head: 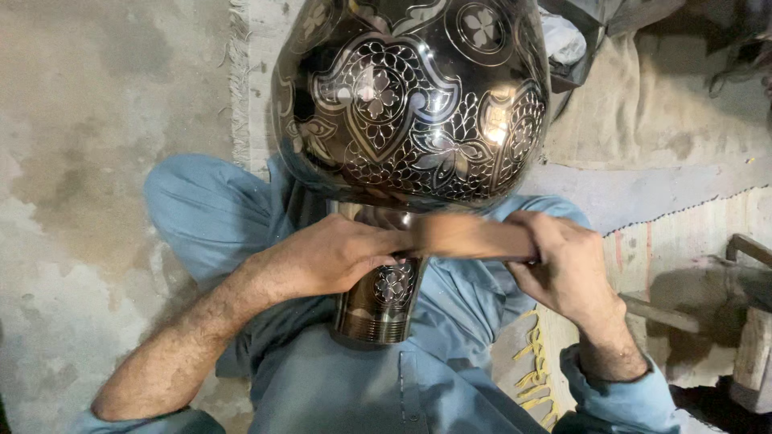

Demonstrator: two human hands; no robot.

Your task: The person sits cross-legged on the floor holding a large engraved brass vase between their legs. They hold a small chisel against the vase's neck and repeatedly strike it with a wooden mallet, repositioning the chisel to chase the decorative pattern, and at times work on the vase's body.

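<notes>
Across the person's lap, a large dark metal vase (410,104) with bright engraved floral and scrolled patterns lies with its bulbous body pointing away and its narrow neck (382,301) toward the blue-clad torso. The neck ends in a threaded rim resting against the blue shirt (434,378). Both hands meet just under the swell of the body, where it narrows to the neck. The left hand (338,253) comes in from the lower left, its bare forearm angled up, and its fingers (378,241) are curled together around one end of a flat brownish tool or strip (470,235) that runs crosswise over the neck; the strip is blurred, so its exact kind cannot be told. The right hand (563,265) grips the other end, fingers (531,233) folded closed over it and the thumb tucked below, wrist in a blue cuff. The strip touches the vase at the junction of body and neck. Beneath the person is a grey concrete floor (96,120) at left, with the fringed edge of a pale mat (241,80) beside the vase. To the right lie a beige cloth (659,112), a striped woven rug (691,233) with yellow fringe, and a piece of rough wooden furniture (752,321) near the edge of the frame.
</notes>
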